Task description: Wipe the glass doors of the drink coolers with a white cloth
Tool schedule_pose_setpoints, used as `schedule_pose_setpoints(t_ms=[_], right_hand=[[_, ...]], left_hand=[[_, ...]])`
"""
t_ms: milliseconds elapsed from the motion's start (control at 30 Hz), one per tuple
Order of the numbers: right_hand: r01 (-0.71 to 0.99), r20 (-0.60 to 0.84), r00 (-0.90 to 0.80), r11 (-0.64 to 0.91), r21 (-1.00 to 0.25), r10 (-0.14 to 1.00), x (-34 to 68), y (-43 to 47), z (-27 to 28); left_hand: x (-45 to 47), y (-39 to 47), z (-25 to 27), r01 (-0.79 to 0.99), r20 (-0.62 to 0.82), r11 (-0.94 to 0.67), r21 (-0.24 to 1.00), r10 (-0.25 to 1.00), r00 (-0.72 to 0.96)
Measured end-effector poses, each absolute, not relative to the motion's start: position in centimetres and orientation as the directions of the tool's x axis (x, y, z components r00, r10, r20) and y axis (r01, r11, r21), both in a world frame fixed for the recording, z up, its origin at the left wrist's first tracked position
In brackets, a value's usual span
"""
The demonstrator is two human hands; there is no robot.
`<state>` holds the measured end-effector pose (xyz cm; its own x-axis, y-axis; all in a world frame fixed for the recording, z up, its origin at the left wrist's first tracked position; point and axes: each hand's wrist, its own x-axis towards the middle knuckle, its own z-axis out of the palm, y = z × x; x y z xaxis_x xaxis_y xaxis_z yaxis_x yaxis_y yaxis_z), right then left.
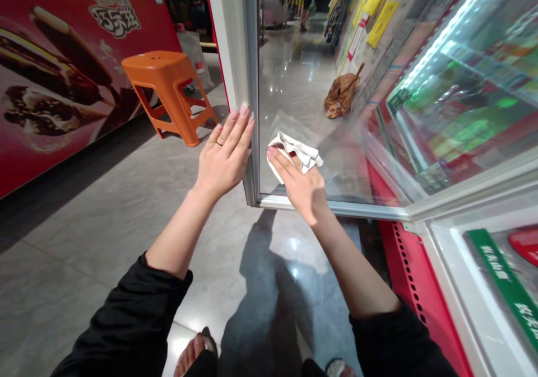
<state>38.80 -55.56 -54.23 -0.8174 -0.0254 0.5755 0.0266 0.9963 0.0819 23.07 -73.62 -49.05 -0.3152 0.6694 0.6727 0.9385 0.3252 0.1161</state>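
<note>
A glass door (294, 74) with a pale metal frame (235, 46) stands swung out in front of me. My left hand (227, 150) lies against the frame's outer edge, its fingers stretched out and a thin ring on one of them. Against the lower part of the pane, my right hand (296, 178) presses a crumpled white cloth (298, 147). Its fingers lie over the cloth, and some of them are hidden by its folds. The cloth is near the door's bottom left corner.
An orange plastic stool (162, 85) stands left of the door, beside a red freezer panel (75, 74) with ice cream pictures. To the right is a lit display fridge (474, 85) with a red base (414, 276). Through the glass show a brown bag (342, 94) and a person's legs (308, 7).
</note>
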Motion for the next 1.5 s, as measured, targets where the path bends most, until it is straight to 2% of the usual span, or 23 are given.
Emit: schedule_pose_setpoints(t_ms=[167, 367, 567, 867, 967, 1067, 1200, 1333, 1433, 1500], right_hand=[[0.039, 0.639, -0.769, 0.994, 0.101, -0.035, 37.3, -56.4, -54.4], [-0.027, 0.536, -0.842, 0.998, 0.061, -0.056, 38.7, -54.9, -56.2], [0.049, 0.639, -0.769, 0.996, 0.073, -0.009, 38.1, -56.1, -56.4], [-0.062, 0.526, -0.846, 0.996, 0.069, -0.089, 38.7, -55.2, -58.3], [-0.007, 0.584, -0.810, 0.998, 0.059, -0.040, 38.9, -55.4, -57.6], [0.038, 0.642, -0.766, 0.998, 0.041, 0.003, 38.1, -56.2, -57.4], [-0.038, 0.600, -0.798, 0.997, 0.061, -0.067, 37.6, -56.2, -59.1], [-0.120, 0.504, -0.852, 0.989, 0.083, -0.145, 39.1, -54.6, -60.9], [-0.110, 0.512, -0.848, 0.990, 0.087, -0.139, 40.0, -54.1, -61.3], [-0.086, 0.540, -0.833, 0.992, 0.088, -0.120, 39.9, -54.6, -61.6]], left_hand=[[23.1, -73.2, -50.7, 0.923, 0.673, 0.351, 0.156, 0.646, -0.359], [23.2, -73.1, -50.7, 0.911, 0.635, 0.373, 0.175, 0.664, -0.394], [23.9, -73.0, -50.3, 0.900, 0.626, 0.374, 0.224, 0.653, -0.427], [24.2, -73.1, -49.7, 0.914, 0.664, 0.361, 0.185, 0.640, -0.387], [24.8, -72.8, -49.6, 0.912, 0.675, 0.379, 0.157, 0.633, -0.379], [25.2, -72.4, -50.2, 0.902, 0.679, 0.383, 0.198, 0.611, -0.408], [24.9, -72.8, -51.7, 0.903, 0.661, 0.349, 0.249, 0.621, -0.422], [24.1, -73.8, -53.3, 0.923, 0.640, 0.314, 0.224, 0.667, -0.382], [24.0, -74.1, -53.8, 0.926, 0.624, 0.319, 0.202, 0.687, -0.373], [24.3, -73.9, -53.7, 0.915, 0.624, 0.331, 0.232, 0.671, -0.401]])
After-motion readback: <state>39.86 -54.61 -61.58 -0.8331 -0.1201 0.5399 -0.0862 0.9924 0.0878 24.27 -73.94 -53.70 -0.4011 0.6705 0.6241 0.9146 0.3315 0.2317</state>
